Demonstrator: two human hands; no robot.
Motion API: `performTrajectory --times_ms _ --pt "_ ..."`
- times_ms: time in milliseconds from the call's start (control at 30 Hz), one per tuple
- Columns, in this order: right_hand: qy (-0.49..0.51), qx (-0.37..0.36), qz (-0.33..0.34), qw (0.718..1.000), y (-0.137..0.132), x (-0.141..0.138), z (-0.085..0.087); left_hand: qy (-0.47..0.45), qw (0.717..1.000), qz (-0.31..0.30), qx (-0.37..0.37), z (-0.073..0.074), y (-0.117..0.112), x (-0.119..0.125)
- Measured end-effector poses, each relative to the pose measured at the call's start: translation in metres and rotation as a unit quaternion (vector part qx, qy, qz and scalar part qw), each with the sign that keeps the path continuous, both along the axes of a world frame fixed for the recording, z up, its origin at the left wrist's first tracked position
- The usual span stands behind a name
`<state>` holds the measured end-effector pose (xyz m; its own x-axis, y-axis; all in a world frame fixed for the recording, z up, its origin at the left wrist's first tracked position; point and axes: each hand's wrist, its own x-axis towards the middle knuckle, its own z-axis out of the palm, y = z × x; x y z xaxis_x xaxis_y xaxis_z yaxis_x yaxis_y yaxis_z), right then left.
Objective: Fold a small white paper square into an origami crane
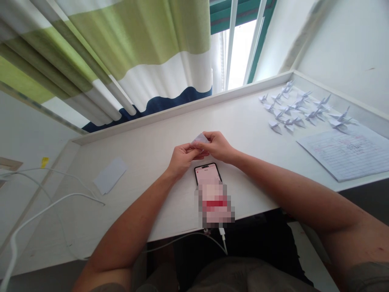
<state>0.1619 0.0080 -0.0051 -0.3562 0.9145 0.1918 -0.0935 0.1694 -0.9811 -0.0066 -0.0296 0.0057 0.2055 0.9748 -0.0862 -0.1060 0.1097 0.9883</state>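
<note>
Both my hands meet above the middle of a white desk (152,150). My left hand (181,159) and my right hand (216,146) pinch a small folded piece of white paper (200,139) between their fingertips. Just below them a phone (209,182) lies flat on the desk with its screen lit and a white cable plugged into its near end.
Several folded white paper cranes (299,108) stand at the back right of the desk. A lined written sheet (346,153) lies at the right. A small white paper slip (110,175) lies at the left, near white cables (45,207). A striped curtain (121,52) and a window are behind.
</note>
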Motion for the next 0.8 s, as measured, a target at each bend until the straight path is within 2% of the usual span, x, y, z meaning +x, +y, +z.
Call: performTrajectory --times_ms 167,300,433,567,633,800 --pt "0.029 -0.023 0.023 0.999 0.0 0.001 0.002 -0.017 1.0 0.0 -0.005 -0.002 0.001 0.0" --pt "0.033 -0.013 0.038 0.999 0.001 0.003 0.003 -0.026 1.0 0.011 -0.009 -0.003 0.003 -0.001" --pt "0.037 0.016 0.014 0.999 0.003 0.004 0.003 -0.037 0.999 0.039 -0.006 0.0 0.005 -0.004" --pt "0.021 0.018 0.0 1.0 0.005 0.006 0.003 0.023 1.0 0.0 -0.011 0.002 0.004 -0.007" --pt "0.021 0.011 0.0 1.0 0.005 0.006 0.004 0.059 0.998 0.003 0.023 0.003 0.004 -0.008" --pt "0.023 0.003 0.004 1.0 0.005 0.007 0.007 0.104 0.983 0.076 0.128 0.003 0.007 -0.013"
